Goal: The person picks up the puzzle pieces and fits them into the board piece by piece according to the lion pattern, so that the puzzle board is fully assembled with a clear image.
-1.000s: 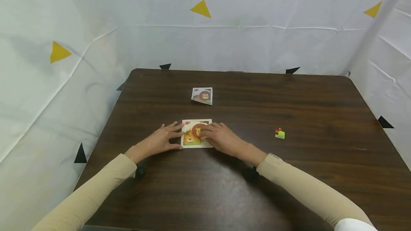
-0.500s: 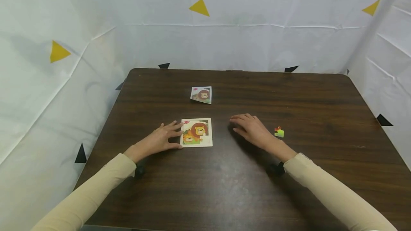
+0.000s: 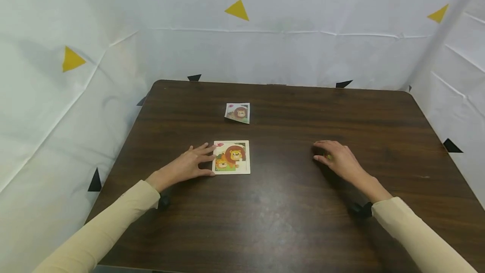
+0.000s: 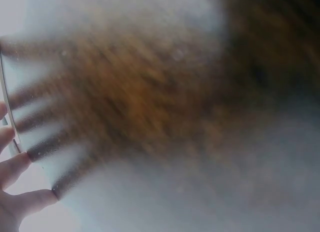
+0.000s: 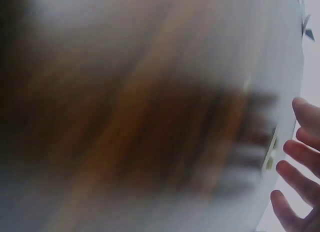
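Observation:
A square lion puzzle [image 3: 233, 153] with a cream border lies flat on the dark wood table; a pale gap shows at its lower right. My left hand [image 3: 186, 163] rests by its left edge, fingers spread, fingertips and thumb right at the border. Far to the right, my right hand [image 3: 341, 161] is over a small puzzle piece [image 3: 328, 155], whose green and red show between the thumb and fingers. Much of that piece is hidden under the hand. In the right wrist view the fingers [image 5: 300, 154] are apart, with nothing pinched between them.
A small paper picture [image 3: 238, 113] of the same lion lies behind the puzzle, one corner lifted. The brown table [image 3: 288, 222] is bounded by white cloth walls [image 3: 288, 54] with yellow and black triangles at the back and sides.
My right hand has left the lion puzzle and moved right across the table to the small puzzle piece, now covering most of it. My left hand has stayed at the puzzle's left edge.

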### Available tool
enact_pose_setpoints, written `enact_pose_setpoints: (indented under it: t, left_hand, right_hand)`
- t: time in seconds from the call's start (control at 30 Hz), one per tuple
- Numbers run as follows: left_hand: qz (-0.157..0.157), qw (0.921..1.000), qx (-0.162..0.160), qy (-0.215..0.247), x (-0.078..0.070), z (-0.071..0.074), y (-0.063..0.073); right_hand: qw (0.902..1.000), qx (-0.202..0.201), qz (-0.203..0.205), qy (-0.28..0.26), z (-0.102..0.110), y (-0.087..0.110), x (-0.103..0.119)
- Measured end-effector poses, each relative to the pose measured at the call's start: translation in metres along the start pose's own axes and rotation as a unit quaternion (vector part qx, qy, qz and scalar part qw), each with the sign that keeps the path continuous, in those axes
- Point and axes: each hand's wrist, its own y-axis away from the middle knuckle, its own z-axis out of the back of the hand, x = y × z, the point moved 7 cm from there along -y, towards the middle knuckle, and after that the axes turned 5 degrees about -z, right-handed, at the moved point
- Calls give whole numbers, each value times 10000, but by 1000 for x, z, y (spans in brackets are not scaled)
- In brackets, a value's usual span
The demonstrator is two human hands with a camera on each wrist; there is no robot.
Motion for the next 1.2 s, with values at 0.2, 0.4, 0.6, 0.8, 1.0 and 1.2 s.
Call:
enact_pose_setpoints:
  t: [0.2,0.4,0.6,0.8,1.0,1.2]
  left_hand:
    - [-9,10000,16,-3,1,0,-1]
    - [95,9999,105,1,3,-1,-1]
    - [127,9998,116,30,3,0,-1]
    - [245,9995,190,55,3,-1,-1]
    - [273,9994,198,55,4,-1,-2]
    - [223,9996,157,61,3,-2,-1]
  right_hand:
    - [9992,111,-388,-5,8,19,-20]
    - [9994,68,-337,-95,6,25,-25]
    - [9997,-118,57,-189,8,24,-21]
    - [9983,-318,414,-244,13,23,-16]
    - [9974,-354,576,-252,16,24,-12]
    - [9974,-326,625,-173,15,25,-13]
